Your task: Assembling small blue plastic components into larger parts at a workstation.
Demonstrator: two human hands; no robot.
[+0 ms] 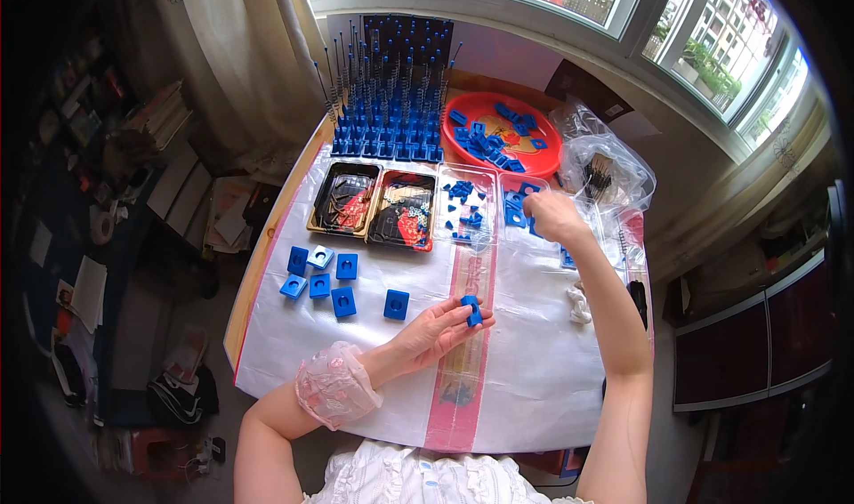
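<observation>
My left hand [431,333] is closed around a small blue plastic part [472,312], held between thumb and fingers above the table's middle. Farther off to the right, my right hand [553,216] reaches down over a clear tray holding blue plastic pieces [514,203]. Its fingers are drawn together at the tip, and what they pinch is hidden. On the left lie several loose blue blocks with round holes [343,302]; one [397,305] sits apart, closest to my left hand.
A black tray [313,223] with thin dark pieces, a second black tray [427,248] and a clear tray of small blue bits [441,230] stand in a row. Behind are upright blue assemblies with springs [382,117], a red basin [556,161] and a clear plastic bag [636,170].
</observation>
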